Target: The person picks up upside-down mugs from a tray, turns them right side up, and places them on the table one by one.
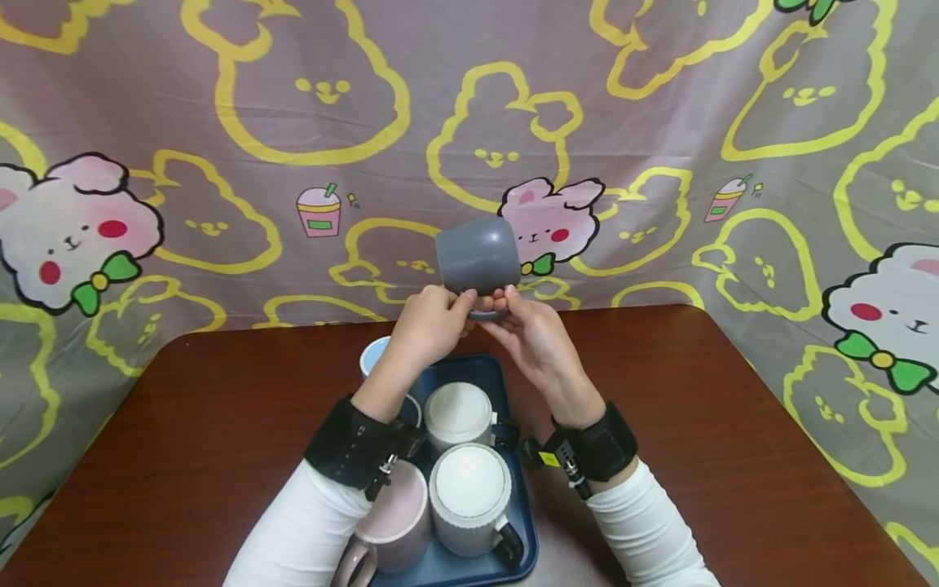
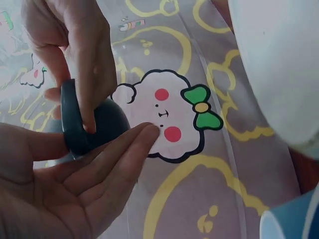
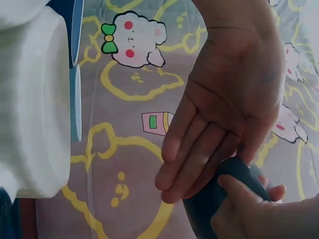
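Observation:
A grey mug (image 1: pixel 478 254) is held up over the far end of the tray, tipped on its side with its handle (image 2: pixel 72 122) turned down toward me. My left hand (image 1: pixel 429 324) comes in from the left, back of the hand up, and pinches the handle between thumb and fingers. From the right, my right hand (image 1: pixel 544 346) is turned palm up. Its thumb rests against the handle, and its longer fingers lie nearly straight along the mug in the right wrist view. The mug's inside is hidden in all views.
Below the arms, a dark blue tray (image 1: pixel 484 368) stands on the brown table (image 1: pixel 704 424). It carries two white mugs (image 1: pixel 458 405) bottom up, with dark handles, and a pink mug (image 1: pixel 396 522). Blue cups (image 1: pixel 372 350) stand partly behind my left forearm. A patterned cloth (image 1: pixel 645 98) hangs behind.

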`<state>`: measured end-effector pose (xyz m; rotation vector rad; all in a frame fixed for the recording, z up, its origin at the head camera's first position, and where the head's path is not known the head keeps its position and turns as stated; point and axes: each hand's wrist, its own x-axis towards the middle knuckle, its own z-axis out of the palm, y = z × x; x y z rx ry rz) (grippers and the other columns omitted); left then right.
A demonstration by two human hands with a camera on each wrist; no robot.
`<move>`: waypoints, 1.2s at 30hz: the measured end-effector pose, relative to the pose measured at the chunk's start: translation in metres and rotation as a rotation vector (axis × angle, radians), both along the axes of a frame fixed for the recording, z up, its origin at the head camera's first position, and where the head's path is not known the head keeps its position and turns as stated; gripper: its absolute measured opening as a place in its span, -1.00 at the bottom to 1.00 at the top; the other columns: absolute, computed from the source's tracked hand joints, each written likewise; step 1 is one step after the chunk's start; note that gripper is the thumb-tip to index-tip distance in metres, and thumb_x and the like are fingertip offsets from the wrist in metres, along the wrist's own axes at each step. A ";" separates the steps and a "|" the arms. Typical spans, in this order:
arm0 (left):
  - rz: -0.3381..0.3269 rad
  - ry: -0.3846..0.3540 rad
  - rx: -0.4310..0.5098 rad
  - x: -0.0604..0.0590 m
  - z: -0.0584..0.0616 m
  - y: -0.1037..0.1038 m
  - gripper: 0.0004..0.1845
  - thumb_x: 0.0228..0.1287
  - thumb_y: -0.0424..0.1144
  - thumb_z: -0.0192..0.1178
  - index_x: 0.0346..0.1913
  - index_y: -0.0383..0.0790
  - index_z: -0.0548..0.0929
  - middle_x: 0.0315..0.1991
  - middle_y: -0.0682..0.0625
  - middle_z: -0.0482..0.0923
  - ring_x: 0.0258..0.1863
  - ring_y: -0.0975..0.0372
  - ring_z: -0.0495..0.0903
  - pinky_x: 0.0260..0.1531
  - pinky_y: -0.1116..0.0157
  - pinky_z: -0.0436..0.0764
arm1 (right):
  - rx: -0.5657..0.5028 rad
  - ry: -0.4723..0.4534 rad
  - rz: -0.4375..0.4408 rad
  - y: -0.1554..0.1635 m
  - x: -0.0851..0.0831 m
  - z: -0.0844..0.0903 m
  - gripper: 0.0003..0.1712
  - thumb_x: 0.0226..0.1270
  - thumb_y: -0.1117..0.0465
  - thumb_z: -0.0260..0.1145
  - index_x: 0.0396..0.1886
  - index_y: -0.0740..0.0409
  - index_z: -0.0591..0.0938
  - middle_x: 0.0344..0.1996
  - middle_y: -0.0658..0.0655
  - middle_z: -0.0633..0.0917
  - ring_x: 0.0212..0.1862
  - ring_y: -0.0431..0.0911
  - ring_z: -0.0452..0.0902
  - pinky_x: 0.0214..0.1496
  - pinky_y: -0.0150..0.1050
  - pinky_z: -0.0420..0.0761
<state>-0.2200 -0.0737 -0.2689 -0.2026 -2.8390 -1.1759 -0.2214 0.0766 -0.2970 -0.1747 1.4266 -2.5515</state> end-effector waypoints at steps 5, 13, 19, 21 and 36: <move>0.036 -0.025 0.150 -0.001 -0.003 0.001 -0.59 0.45 -0.08 -0.02 -0.24 -0.32 0.73 -0.34 -0.15 0.71 -0.36 0.10 0.70 -0.46 0.30 0.58 | 0.060 0.027 -0.014 -0.001 0.003 0.000 -0.73 0.51 0.14 -0.03 -0.15 0.27 0.47 -0.32 0.04 0.55 -0.09 -0.17 0.57 0.25 -0.18 0.44; 0.052 -0.096 0.508 -0.003 -0.007 0.006 -0.65 0.45 -0.20 0.00 -0.09 -0.44 0.66 -0.17 -0.24 0.65 -0.22 0.07 0.71 -0.18 0.22 0.67 | 0.135 0.011 -0.053 0.000 0.002 0.001 -0.68 0.49 0.11 0.02 -0.37 0.17 0.59 -0.40 -0.03 0.59 -0.19 -0.18 0.53 0.10 -0.30 0.38; 0.048 -0.158 0.690 -0.001 -0.009 0.005 -0.65 0.45 -0.22 -0.01 0.00 -0.47 0.61 -0.15 -0.21 0.65 -0.22 0.15 0.71 -0.10 0.21 0.65 | 0.156 -0.007 -0.045 -0.002 0.001 0.001 -0.61 0.50 0.09 0.01 -0.53 -0.01 0.60 -0.47 -0.09 0.58 -0.16 -0.19 0.48 -0.18 -0.22 0.08; 0.037 -0.178 0.768 -0.001 -0.009 0.004 -0.64 0.45 -0.23 -0.01 0.03 -0.49 0.59 -0.25 -0.12 0.67 -0.28 0.23 0.70 -0.07 0.20 0.64 | 0.159 -0.009 -0.039 -0.002 0.001 0.000 -0.62 0.51 0.09 0.00 -0.51 -0.03 0.60 -0.47 -0.10 0.59 -0.15 -0.19 0.47 -0.18 -0.21 0.06; -0.040 -0.371 1.448 -0.001 -0.010 0.004 -0.73 0.45 -0.33 -0.06 -0.41 -0.22 0.58 -0.51 0.02 0.54 -0.39 0.28 0.62 0.12 0.22 0.48 | 0.073 -0.026 0.042 -0.004 -0.001 -0.004 -0.65 0.53 0.06 -0.08 -0.34 0.05 0.57 -0.48 -0.07 0.49 -0.34 -0.17 0.28 -0.30 -0.29 0.07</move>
